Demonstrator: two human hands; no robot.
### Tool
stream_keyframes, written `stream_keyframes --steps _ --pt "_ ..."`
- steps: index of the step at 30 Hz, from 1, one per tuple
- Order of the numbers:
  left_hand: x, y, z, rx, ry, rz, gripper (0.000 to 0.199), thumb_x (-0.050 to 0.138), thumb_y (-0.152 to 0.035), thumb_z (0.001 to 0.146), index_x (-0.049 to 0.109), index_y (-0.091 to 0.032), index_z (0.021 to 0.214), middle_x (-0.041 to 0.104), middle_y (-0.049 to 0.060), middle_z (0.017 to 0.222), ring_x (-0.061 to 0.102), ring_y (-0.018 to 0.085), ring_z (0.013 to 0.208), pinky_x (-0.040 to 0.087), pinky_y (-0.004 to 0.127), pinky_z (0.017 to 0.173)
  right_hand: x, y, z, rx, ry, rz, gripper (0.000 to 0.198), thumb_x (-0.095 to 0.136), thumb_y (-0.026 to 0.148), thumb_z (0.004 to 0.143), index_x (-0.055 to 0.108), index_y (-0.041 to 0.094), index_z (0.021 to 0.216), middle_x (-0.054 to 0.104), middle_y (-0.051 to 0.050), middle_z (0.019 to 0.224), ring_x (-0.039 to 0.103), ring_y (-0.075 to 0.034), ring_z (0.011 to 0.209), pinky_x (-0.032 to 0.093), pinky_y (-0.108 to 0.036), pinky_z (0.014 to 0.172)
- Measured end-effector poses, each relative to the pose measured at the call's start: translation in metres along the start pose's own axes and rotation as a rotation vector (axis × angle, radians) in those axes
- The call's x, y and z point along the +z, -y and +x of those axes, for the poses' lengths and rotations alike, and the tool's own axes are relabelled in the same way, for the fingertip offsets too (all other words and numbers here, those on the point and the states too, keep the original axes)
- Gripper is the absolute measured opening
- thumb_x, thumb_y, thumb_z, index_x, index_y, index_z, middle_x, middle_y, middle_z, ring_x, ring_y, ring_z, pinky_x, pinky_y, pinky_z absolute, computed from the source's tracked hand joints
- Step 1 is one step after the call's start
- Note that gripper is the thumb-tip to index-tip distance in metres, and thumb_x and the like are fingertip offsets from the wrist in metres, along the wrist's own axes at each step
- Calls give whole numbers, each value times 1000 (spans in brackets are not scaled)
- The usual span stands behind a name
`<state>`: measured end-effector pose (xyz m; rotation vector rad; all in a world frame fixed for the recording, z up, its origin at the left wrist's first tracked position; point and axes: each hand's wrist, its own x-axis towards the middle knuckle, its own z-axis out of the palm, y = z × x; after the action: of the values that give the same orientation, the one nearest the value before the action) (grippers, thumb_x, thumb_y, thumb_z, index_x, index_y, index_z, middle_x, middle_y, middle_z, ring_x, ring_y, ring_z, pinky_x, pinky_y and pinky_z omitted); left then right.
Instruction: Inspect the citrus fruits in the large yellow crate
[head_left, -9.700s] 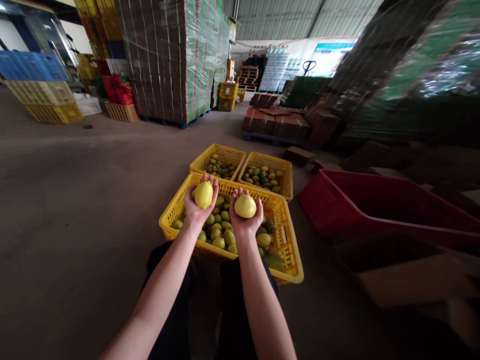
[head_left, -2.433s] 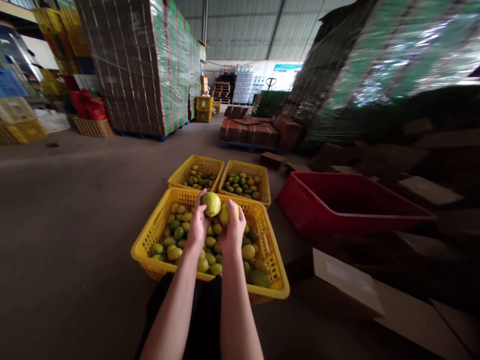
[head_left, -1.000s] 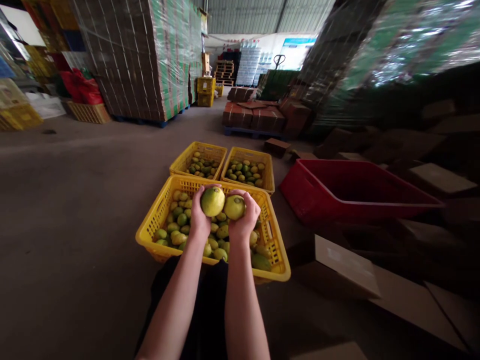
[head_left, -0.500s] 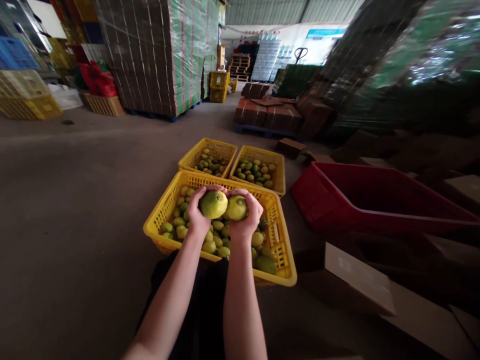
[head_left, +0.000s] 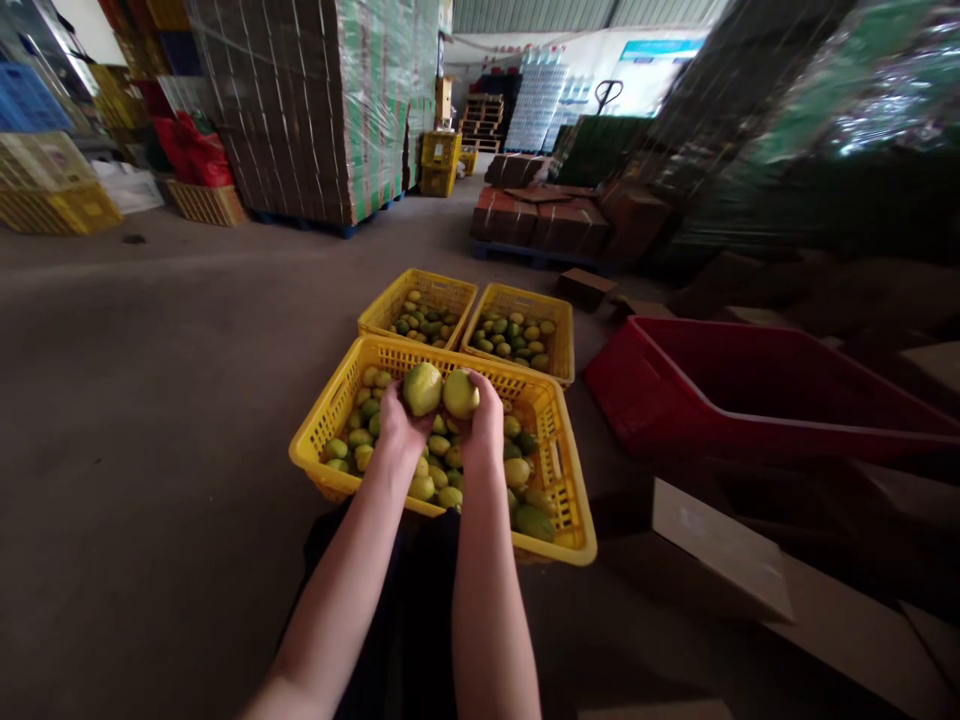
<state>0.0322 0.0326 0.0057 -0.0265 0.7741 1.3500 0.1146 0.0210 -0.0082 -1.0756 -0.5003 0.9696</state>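
Left hand (head_left: 403,428) cupped under left fruit (head_left: 422,389); right hand (head_left: 487,418) curled round right fruit (head_left: 460,394); both fruits above front crate (head_left: 579,500). Likely risk: left cradle is open-topped, so tilting could roll its fruit out, bruising it.

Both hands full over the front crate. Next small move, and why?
I'd probably roll the left fruit slightly in the left hand. The left hand cups it from below and the right hand grips the right fruit, so part of each skin is hidden. Both are held above the front crate, so a slip would likely land among the fruit there.
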Motion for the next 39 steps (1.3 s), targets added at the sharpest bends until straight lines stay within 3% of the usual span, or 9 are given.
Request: stream_keyframes --steps 3,7,13,17,20,24,27,34,39 --pt "0 1 1 -12 -2 -7 18 50 -28 87 67 -26 83 72 6 77 71 24 75 55 36 61 1 7 -6 76 -36 -12 24 69 42 70 68 24 85 67 2 84 59 -13 68 43 -19 43" --pt "4 0 -5 -10 -20 -25 22 45 -29 90 64 -24 80 69 5 75 68 22 72 51 31 57 5 13 -14 67 -36 -14 28 74 42 66 64 23 84 63 3 78 58 -13 64 42 -19 41" --pt "11 -4 -17 36 19 30 13 63 -30 85 63 -19 79 65 2 72 61 15 63 49 24 56 16 10 -19 68 -95 40 46 85 31 53 54 23 86 63 7 72 60 -12 64 52 -23 54" --pt "10 -5 -15 -15 37 59 18 66 -35 85 65 -18 81 63 3 68 61 15 59 46 22 48 21 11 -20 128 -147 186 42 82 30 57 52 24 86 63 7 72 62 -13 64 51 -22 51" --pt "7 -10 -14 -38 38 -36 26 53 -42 92 66 -21 86 67 6 74 66 17 65 51 24 50 19 11 -15 205 -115 288 32 73 43 68 53 24 84 62 5 68 61 -14 59 47 -23 44" --pt "4 -15 -14 -80 48 -163 32 36 -28 97 68 -23 96 70 7 77 70 19 72 56 28 59 16 8 -7 193 -141 327 30 53 54 80 51 25 85 57 6 61 57 -13 50 45 -25 40" --pt "4 -14 -12 -50 -11 -143 27 41 -23 95 68 -24 94 68 5 71 70 21 70 57 33 63 16 4 -4 153 -185 294 35 55 59 79 53 25 90 62 5 66 61 -15 53 49 -27 43" --pt "8 -16 -12 -59 10 -17 25 59 -43 91 62 -20 82 63 5 69 68 21 74 59 33 66 19 6 -12 127 0 294 36 80 43 63 56 24 83 61 6 65 61 -13 54 47 -24 43" --pt "7 -19 -13 -108 21 -33 27 54 -44 92 64 -20 84 65 6 70 67 21 69 57 34 61 20 7 -12 176 95 237 38 66 59 75 55 22 77 61 2 61 57 -13 46 39 -24 35"
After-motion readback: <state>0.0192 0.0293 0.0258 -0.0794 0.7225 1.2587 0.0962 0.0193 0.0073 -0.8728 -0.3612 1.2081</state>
